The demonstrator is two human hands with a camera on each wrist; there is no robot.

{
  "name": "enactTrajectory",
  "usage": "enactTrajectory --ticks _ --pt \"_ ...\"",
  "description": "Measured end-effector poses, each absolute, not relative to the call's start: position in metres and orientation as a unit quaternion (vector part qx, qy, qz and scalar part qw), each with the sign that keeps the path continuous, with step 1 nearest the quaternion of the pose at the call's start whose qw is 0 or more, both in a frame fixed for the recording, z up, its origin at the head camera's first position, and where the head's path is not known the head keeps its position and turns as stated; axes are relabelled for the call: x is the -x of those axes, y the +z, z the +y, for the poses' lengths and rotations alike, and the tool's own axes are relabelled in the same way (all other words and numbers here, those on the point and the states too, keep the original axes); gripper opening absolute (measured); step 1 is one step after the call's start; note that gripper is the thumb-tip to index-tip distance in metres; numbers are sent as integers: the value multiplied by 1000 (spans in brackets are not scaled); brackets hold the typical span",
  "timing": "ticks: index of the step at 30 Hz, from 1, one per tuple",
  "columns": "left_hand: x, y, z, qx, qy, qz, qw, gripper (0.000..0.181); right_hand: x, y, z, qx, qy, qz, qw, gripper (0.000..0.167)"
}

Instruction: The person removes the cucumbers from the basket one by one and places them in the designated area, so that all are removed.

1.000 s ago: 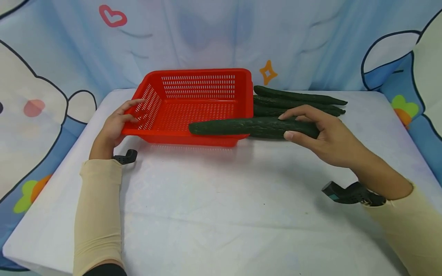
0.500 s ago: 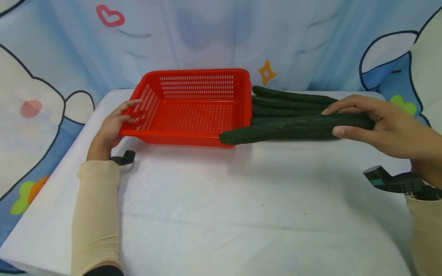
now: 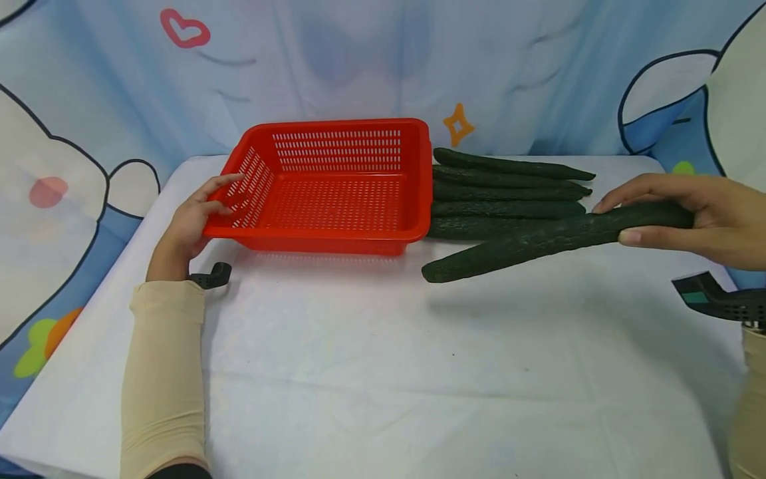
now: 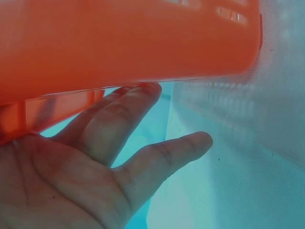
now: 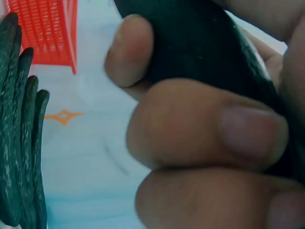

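A long dark green cucumber (image 3: 526, 251) is gripped near its right end by my right hand (image 3: 688, 216). It slants above the table, its free end pointing left and toward me. In the right wrist view, fingers (image 5: 205, 124) curl round the cucumber (image 5: 190, 43). At the left, my left hand (image 3: 194, 219) holds the left rim of a red perforated plastic basket (image 3: 317, 243), which has nothing in it. The left wrist view shows fingers (image 4: 119, 119) against the outside of the basket (image 4: 133, 43), one finger extended free.
Several cucumbers (image 3: 509, 209) lie side by side on the table, close to the basket's right side. A white cloth (image 3: 371, 372) covers the table. Behind it hangs a blue patterned curtain (image 3: 353, 60).
My right hand has carried the cucumber rightward, away from over the basket's front rim, and tilted its left end toward me. My left hand stays on the basket.
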State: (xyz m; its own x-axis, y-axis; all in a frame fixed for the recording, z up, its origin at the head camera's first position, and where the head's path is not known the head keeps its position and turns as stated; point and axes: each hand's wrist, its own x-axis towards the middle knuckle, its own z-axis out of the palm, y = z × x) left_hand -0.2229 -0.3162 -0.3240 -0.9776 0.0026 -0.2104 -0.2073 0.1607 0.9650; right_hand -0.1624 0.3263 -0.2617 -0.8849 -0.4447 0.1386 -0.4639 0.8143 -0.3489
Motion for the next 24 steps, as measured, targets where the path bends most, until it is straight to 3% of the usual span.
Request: enactTrajectory --ticks 4,10,24 --pt "222 -324 -317 70 644 758 79 51 170 -266 326 -235 167 -957 -16 44" --pt "221 -324 -317 68 648 754 81 50 182 -276 312 -238 159 -958 -8 42" --pt "222 -325 -316 64 647 756 77 51 195 -292 290 -235 237 -939 -88 42"
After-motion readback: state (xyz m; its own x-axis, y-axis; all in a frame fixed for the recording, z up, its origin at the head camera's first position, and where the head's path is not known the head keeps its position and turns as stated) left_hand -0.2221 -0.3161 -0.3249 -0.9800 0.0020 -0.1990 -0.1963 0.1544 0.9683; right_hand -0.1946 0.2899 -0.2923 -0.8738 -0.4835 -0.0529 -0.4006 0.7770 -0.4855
